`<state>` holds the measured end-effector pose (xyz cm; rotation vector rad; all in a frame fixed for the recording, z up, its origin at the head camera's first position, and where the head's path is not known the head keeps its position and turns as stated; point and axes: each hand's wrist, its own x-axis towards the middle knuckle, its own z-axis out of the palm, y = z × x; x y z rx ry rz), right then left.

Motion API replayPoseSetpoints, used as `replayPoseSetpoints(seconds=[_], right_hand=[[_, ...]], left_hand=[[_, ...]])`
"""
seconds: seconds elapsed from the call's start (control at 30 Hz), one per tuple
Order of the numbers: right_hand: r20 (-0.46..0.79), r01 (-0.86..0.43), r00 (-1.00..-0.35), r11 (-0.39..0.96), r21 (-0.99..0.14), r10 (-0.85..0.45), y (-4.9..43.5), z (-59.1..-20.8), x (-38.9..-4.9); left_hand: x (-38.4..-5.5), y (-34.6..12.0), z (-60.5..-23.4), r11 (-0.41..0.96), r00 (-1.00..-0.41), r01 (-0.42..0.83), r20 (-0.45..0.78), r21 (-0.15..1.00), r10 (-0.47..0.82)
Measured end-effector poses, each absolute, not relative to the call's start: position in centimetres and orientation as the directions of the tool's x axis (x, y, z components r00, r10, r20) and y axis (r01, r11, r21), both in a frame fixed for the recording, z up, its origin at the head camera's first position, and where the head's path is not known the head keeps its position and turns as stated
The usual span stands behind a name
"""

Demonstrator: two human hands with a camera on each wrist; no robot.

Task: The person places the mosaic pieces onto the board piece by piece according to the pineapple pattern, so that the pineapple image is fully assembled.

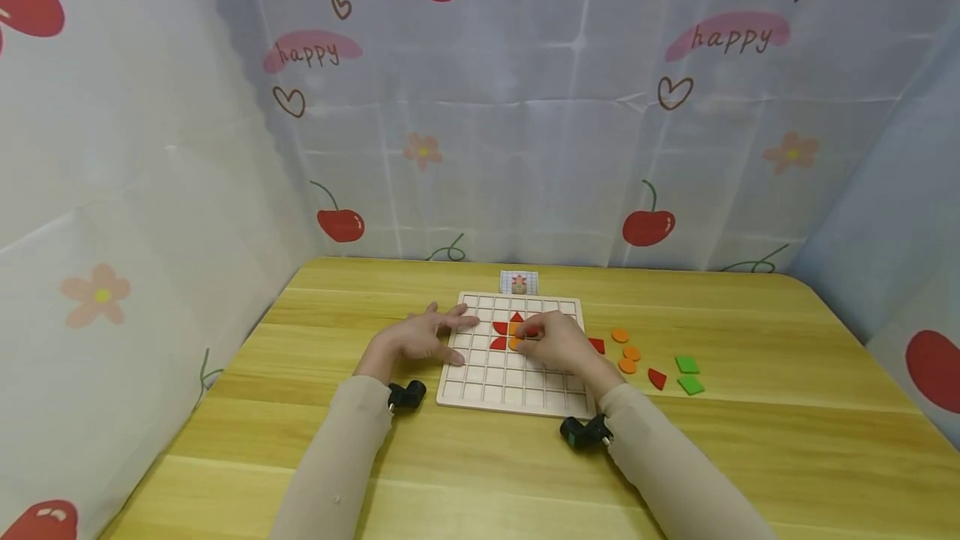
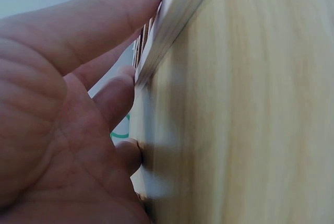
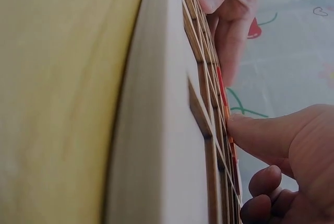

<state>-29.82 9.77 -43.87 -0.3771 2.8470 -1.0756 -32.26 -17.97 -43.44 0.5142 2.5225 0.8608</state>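
Bare hands (image 1: 557, 342), long plain beige sleeves (image 1: 330, 461), small black angular devices (image 1: 408, 395) at both cuffs (image 1: 617, 403)

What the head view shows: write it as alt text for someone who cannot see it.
A person's right hand touches an orange piece beside red ones on a gridded wooden board; the left hand rests on its left edge. Loose orange, red and green pieces lie to the right, a small printed card beyond the board.

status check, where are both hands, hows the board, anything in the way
Left hand touching left side of board. Right hand at orange pieces, red pieces beside them. Hands hide parts of board; no other obstruction seen.
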Motion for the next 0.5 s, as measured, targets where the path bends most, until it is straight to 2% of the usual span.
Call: replayPoseSetpoints(seconds=[0.27, 0.5], right_hand=[[0.030, -0.218, -0.964, 0.721, -0.658, -0.265, 9.8, -43.7, -29.8], [-0.003, -0.202, -0.956, 0.666, -0.718, -0.293, 11.5, -42.5, -30.1]], left_hand=[[-32.5, -17.9, -43.5, 0.740, -0.843, 0.200, -0.273, 0.642, 0.464], [-32.3, -17.7, -43.3, 0.730, -0.844, 0.165, -0.288, 0.664, 0.453]])
